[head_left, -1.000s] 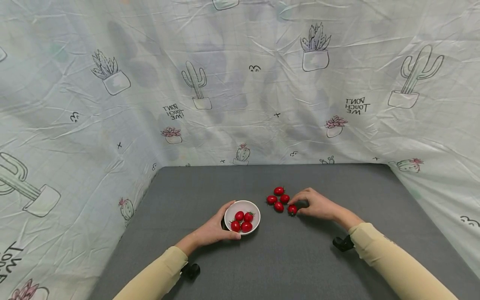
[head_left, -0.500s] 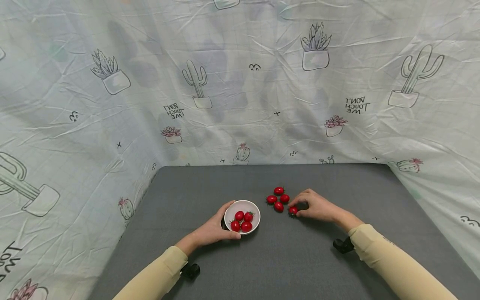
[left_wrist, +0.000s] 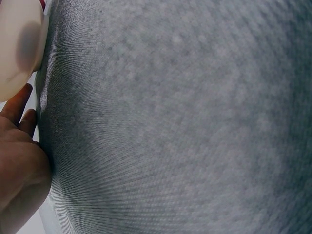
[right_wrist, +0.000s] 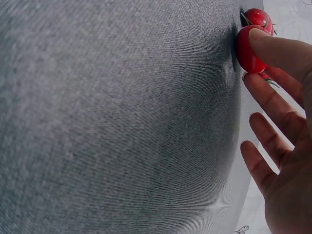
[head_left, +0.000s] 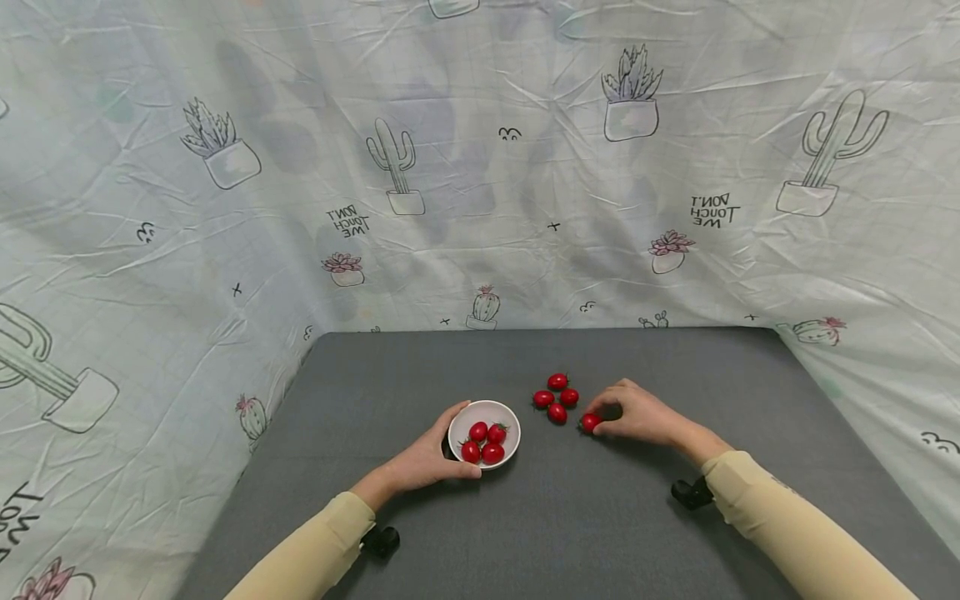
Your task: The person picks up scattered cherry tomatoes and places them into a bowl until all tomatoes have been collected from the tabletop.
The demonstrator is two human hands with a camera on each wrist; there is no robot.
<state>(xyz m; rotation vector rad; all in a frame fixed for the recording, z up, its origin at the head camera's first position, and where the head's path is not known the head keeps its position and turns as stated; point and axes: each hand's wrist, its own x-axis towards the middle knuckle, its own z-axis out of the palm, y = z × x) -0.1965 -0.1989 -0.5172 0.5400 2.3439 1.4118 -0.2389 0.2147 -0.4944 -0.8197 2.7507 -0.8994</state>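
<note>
My left hand (head_left: 429,457) grips the side of a small white bowl (head_left: 489,412), thumb at its near rim. Several red cherry tomatoes (head_left: 492,453) lie in the bowl. The left wrist view catches only the bowl's pale outer wall (left_wrist: 22,46) and part of the hand. To the right, my right hand (head_left: 637,414) pinches one cherry tomato (head_left: 590,423) between thumb and fingers, low over the cloth. In the right wrist view the thumb presses on this tomato (right_wrist: 248,52), while the other fingers are spread below it.
Between the bowl and the right hand lies a loose group of several cherry tomatoes (head_left: 557,413) with green stems. Dark grey cloth (head_left: 540,525) covers the table. A pale sheet (head_left: 465,208) printed with cacti hangs behind and at both sides.
The right hand has shifted slightly to the right, its tomato turning and moving with it, away from the loose group. The left hand and bowl stay in place.
</note>
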